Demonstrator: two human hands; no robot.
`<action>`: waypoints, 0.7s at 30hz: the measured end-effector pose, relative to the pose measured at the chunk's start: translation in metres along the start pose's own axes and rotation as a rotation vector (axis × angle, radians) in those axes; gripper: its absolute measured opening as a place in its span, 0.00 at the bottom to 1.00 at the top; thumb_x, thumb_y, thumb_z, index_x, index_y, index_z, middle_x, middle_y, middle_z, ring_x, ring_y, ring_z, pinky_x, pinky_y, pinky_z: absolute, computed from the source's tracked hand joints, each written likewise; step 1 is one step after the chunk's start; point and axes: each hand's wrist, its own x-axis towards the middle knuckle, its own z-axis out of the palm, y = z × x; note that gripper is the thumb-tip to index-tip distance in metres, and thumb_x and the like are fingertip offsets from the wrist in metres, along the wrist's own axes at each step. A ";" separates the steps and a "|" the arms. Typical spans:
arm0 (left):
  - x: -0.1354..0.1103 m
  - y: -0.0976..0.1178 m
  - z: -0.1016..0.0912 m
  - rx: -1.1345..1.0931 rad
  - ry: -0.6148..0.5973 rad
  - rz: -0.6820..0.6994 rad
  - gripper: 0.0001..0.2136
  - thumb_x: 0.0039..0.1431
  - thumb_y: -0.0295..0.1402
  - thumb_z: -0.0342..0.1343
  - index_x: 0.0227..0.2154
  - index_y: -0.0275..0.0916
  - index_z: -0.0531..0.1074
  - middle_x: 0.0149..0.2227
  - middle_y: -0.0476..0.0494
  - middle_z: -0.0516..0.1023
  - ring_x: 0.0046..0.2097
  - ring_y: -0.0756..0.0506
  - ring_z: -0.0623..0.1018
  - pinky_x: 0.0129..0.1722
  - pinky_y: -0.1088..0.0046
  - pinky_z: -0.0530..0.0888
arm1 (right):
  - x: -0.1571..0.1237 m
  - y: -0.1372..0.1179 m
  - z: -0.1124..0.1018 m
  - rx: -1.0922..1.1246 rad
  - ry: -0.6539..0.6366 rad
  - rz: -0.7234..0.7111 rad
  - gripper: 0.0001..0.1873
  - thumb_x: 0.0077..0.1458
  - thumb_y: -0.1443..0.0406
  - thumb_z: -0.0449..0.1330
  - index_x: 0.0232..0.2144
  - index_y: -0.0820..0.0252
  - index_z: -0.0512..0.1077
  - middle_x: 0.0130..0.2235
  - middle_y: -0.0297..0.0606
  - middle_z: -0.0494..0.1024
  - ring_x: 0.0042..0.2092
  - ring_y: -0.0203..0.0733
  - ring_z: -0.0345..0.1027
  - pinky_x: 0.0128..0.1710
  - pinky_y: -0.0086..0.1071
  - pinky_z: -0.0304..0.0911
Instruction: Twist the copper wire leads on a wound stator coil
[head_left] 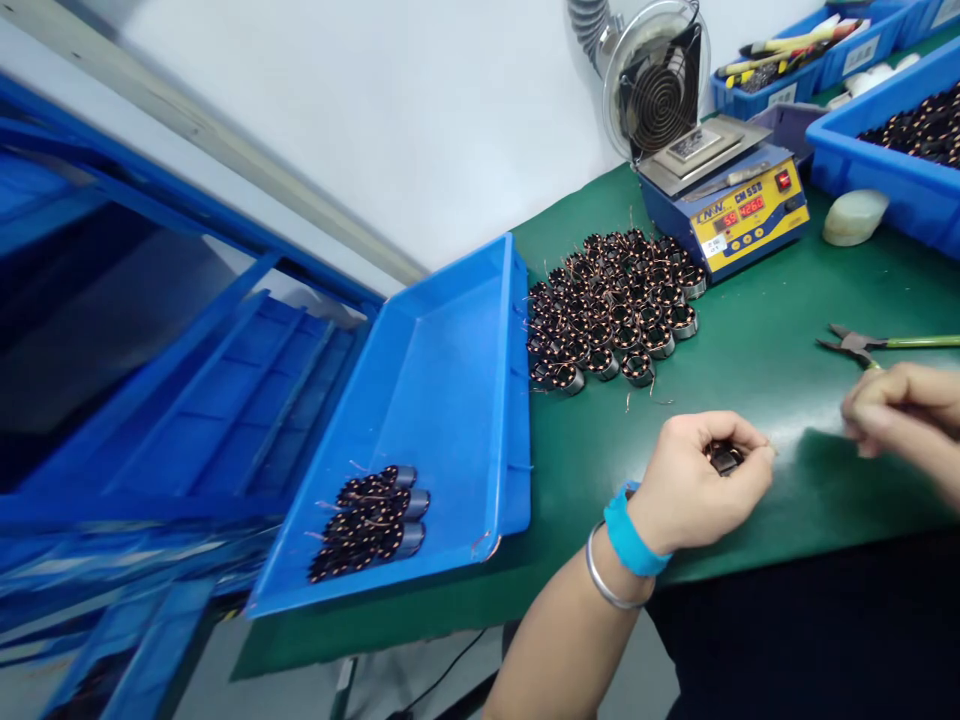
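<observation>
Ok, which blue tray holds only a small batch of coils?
The shallow tray at the bench's left end: its few coils sit together at the near end, while the far-right bin is packed.

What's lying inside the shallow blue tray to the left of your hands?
The blue plastic tray holds a heaped cluster of copper-wound black coils with metal-ringed ends, near its front corner. The coils at the bottom of the heap are covered by those above, so their number can't be seen.

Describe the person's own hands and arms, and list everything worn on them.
The left hand and left forearm are bare, with no glove or sleeve. A bright blue wristband and a thin silver bangle circle that wrist. The right hand is also ungloved.
</observation>
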 end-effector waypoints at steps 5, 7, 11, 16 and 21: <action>0.001 0.000 0.001 -0.005 -0.022 -0.020 0.20 0.55 0.43 0.81 0.25 0.38 0.77 0.23 0.52 0.74 0.25 0.53 0.66 0.30 0.74 0.70 | 0.004 -0.016 0.023 -0.120 -0.058 -0.308 0.06 0.82 0.62 0.61 0.48 0.52 0.77 0.41 0.37 0.85 0.37 0.42 0.82 0.36 0.35 0.75; 0.001 0.000 0.002 0.000 -0.016 -0.014 0.20 0.55 0.43 0.81 0.25 0.38 0.76 0.23 0.53 0.73 0.25 0.54 0.66 0.29 0.74 0.69 | 0.008 -0.019 0.026 -0.124 -0.078 -0.338 0.09 0.81 0.65 0.59 0.43 0.53 0.75 0.37 0.35 0.81 0.33 0.41 0.79 0.33 0.34 0.71; 0.001 0.001 0.001 -0.005 -0.008 -0.054 0.20 0.54 0.42 0.82 0.25 0.38 0.76 0.23 0.52 0.74 0.25 0.53 0.67 0.27 0.75 0.67 | 0.017 -0.014 0.006 -0.238 0.011 -0.319 0.11 0.81 0.66 0.59 0.40 0.52 0.71 0.34 0.34 0.79 0.30 0.39 0.75 0.30 0.34 0.68; 0.002 0.005 -0.001 -0.079 -0.051 -0.177 0.22 0.53 0.46 0.84 0.26 0.38 0.78 0.24 0.49 0.79 0.27 0.51 0.75 0.29 0.76 0.71 | 0.027 -0.010 -0.010 -0.297 -0.046 -0.421 0.07 0.81 0.68 0.59 0.48 0.51 0.74 0.40 0.36 0.84 0.37 0.39 0.82 0.39 0.33 0.76; 0.005 0.005 -0.005 -0.226 -0.150 -0.273 0.24 0.47 0.47 0.87 0.28 0.37 0.79 0.24 0.49 0.80 0.25 0.52 0.76 0.29 0.77 0.73 | 0.032 -0.012 0.004 -0.231 -0.154 -0.559 0.12 0.80 0.72 0.57 0.51 0.51 0.78 0.44 0.40 0.86 0.39 0.43 0.84 0.36 0.33 0.77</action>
